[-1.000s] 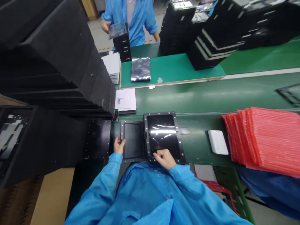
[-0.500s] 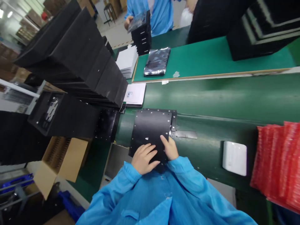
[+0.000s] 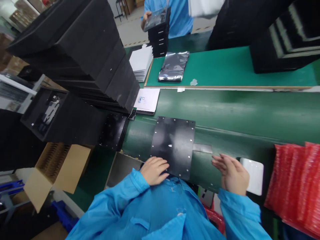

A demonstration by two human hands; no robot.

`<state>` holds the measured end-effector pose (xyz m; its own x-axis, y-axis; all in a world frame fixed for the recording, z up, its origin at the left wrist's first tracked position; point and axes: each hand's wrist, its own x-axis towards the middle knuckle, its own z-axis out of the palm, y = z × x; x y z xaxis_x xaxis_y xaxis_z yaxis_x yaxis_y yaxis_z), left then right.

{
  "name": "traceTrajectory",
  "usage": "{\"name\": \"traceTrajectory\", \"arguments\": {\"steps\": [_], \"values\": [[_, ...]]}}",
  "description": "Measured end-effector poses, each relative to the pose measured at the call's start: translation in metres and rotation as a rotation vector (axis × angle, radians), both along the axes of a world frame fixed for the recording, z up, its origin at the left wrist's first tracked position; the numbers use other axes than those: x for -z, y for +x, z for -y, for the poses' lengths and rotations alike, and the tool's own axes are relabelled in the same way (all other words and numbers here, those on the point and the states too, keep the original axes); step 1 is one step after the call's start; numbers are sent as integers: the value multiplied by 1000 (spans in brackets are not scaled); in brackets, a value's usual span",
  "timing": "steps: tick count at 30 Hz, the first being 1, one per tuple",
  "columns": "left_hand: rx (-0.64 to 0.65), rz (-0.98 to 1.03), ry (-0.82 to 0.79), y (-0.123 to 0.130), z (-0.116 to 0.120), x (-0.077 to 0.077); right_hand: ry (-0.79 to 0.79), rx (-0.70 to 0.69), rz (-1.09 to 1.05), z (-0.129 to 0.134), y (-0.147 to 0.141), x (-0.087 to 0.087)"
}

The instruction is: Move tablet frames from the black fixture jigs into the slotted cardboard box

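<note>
A black panel with small light dots near its edges lies flat on the green work surface in front of me. My left hand rests on the panel's near left corner, fingers spread. To the right of the panel, my right hand hovers over the surface with its fingers apart and nothing in it. A thin metal strip sticks out from the panel's right edge. Just beyond my right hand lies a white box-like object, partly covered by the hand.
Tall black stacks stand at the left, above an open cardboard box. Red bubble-wrap packs lie at the right. Behind are white papers and a dark shiny pouch. Across the table, a person holds a clear-topped item.
My right hand has left the panel and moved right, beside the white object. The two offset panels now look lined up as one. My left hand stays at the near edge.
</note>
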<state>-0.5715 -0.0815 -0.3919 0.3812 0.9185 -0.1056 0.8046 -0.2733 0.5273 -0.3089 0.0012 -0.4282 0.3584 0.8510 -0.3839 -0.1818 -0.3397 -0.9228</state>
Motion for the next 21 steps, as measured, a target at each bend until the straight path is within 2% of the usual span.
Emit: {"name": "traceTrajectory", "arguments": {"steps": [2,4,5,7,9,10,12,14,15,17,18,21], "values": [[-86,-38,-22,-59,-20,1,16,24,22,1,-7,-10],[-286,-96,-64,-137,-47,4,46,-54,36,-1,-35,-19],[-448,-120,-87,-178,-60,7,59,-130,37,-3,-58,-23],[-886,-157,-124,-250,-75,19,72,-348,19,-7,-115,-25],[-1224,-194,-143,-294,-72,38,68,-620,-20,-10,-183,-16],[-1324,-217,-142,-305,-64,49,52,-755,-39,-10,-217,-6],[-1430,-240,-133,-310,-39,71,-26,-952,-26,-12,-281,21],[-1472,-156,-146,-306,-13,88,-170,-1005,77,-15,-330,51],[-1472,-48,-162,-306,-3,95,-224,-1008,122,-16,-348,64],[-1437,231,-209,-308,7,104,-273,-1011,175,-17,-372,83],[-1418,352,-229,-309,8,108,-273,-1017,187,-16,-377,87],[-1401,520,-241,-303,-1,117,-244,-1014,251,-7,-366,77]]}}
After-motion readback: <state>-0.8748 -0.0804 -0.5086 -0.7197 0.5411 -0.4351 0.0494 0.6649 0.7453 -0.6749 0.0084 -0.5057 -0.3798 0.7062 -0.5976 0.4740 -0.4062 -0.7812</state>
